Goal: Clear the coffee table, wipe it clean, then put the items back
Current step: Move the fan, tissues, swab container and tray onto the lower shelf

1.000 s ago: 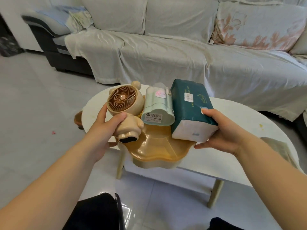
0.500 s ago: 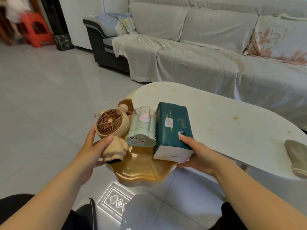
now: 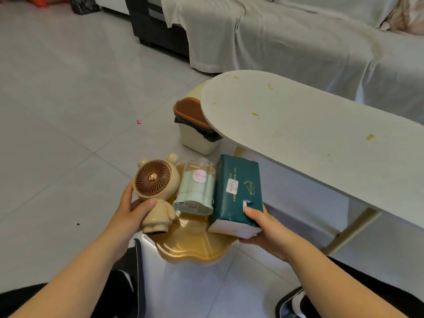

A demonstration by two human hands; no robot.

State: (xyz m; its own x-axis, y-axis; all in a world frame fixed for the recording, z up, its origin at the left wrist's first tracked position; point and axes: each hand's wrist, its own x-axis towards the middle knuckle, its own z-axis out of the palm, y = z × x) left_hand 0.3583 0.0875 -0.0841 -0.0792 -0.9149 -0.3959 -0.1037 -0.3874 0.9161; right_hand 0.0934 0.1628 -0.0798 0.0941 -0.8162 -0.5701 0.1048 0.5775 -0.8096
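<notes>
Thumbs on top, other fingers curled beneath. Left hand (image 3: 129, 215): thumb pressed across the body of a bear-shaped fan (image 3: 152, 180), remaining fingers wrapped round its back, clamping it at the left edge of an amber tray (image 3: 195, 245). Right hand (image 3: 269, 231): thumb laid on the near end of a dark green tissue pack (image 3: 238, 191), fingers tucked out of sight below, apparently pinching pack and tray together. Wedged between fan and pack, lying on its side, a mint canister (image 3: 197, 189) with a clear lid, touching both neighbours and gripped by neither hand.

All of it held in the air over the tiled floor (image 3: 57, 99), off the coffee table (image 3: 298, 125) and just beside its rounded end. Table up and to the right of the fingers, nearer the right hand, long axis running away rightward. Visible top spotted with yellow stains (image 3: 369, 137). Pack and canister pointing lengthwise away from the body. Probably a set-down somewhere aside next; tray best kept level, or the loose canister likely to roll.

Hidden: fingertips under the tray, the tray's far rim, the canister's contents. Half tucked beneath the table's end, a small bin (image 3: 195, 134). Cut off at the right edge, the table's far end; impossible to tell whether a cloth lies there.
</notes>
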